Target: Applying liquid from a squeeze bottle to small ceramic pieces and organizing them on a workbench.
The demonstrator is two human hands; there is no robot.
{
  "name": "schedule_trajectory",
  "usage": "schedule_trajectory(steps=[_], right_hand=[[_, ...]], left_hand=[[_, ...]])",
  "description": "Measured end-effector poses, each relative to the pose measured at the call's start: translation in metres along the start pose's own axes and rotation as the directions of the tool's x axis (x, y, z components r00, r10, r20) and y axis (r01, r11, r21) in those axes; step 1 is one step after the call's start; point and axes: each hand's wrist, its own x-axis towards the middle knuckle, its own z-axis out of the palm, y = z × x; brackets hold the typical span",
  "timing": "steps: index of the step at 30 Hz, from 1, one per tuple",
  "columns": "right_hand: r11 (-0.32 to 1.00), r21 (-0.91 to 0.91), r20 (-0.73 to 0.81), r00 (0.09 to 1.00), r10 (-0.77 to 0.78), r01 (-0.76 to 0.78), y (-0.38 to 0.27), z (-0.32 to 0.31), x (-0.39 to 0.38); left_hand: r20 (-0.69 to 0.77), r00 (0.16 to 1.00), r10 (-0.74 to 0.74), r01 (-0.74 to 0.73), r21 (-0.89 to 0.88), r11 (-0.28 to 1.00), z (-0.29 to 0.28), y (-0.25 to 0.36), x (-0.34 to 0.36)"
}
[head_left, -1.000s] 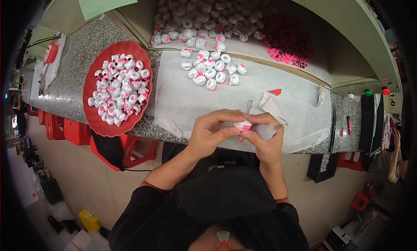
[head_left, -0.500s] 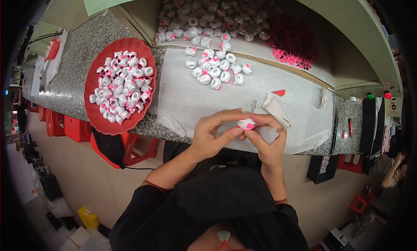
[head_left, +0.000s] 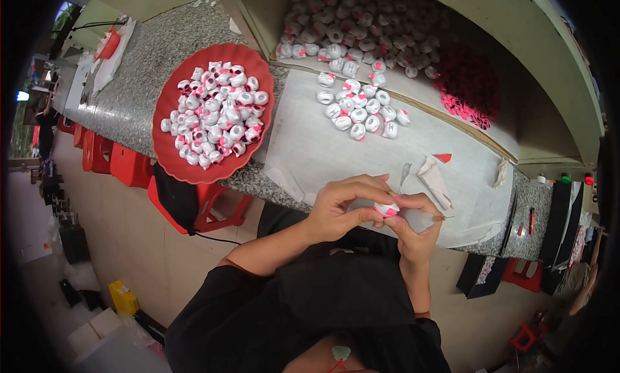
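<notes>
Here, both hands meet at the worktop's [head_left: 161, 56] near edge: left hand [head_left: 340, 208] and right hand [head_left: 413, 234] pinch one small white-and-pink bead [head_left: 387, 209]. Fitting step, apparently; next needs steady fingertip alignment.

A speckled grey stone counter [head_left: 145, 76] carries a red plate [head_left: 169, 161] left of the fingers [head_left: 361, 191] and a white sheet [head_left: 310, 147] just beyond them.

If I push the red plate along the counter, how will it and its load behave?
The red plate looks shallow and rigid, so it would probably slide as one piece on the granite counter. Its near rim seems to overhang the counter edge, so it may tip. The small white-and-pink spools are heaped loosely and rounded, so some would likely roll off.
</notes>
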Motion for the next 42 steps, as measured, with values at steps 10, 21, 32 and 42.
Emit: schedule_trajectory(steps=[10, 21, 32, 42], right_hand=[[0.983, -0.184, -0.147, 0.989, -0.036, 0.009, 0.006, -0.033, 0.013], [0.994, -0.089, -0.259, 0.963, -0.078, 0.056, -0.023, -0.050, -0.007], [0.893, 0.231, -0.564, 0.801, -0.200, 0.386, -0.030, -0.035, -0.001], [0.685, -0.471, -0.198, 0.689, -0.697, 0.557, -0.021, -0.014, -0.009]], left_hand=[[-0.219, 0.822, 0.525, 0.154, 0.974, 0.164, -0.055, 0.071, 0.035], [0.266, 0.964, -0.003, -0.265, 0.958, -0.107, 0.000, -0.026, 0.114], [-0.019, 0.950, -0.311, 0.284, -0.363, 0.888, 0.001, -0.009, 0.033], [-0.084, 0.971, -0.223, 0.176, -0.381, 0.908, 0.008, -0.005, 0.017]])
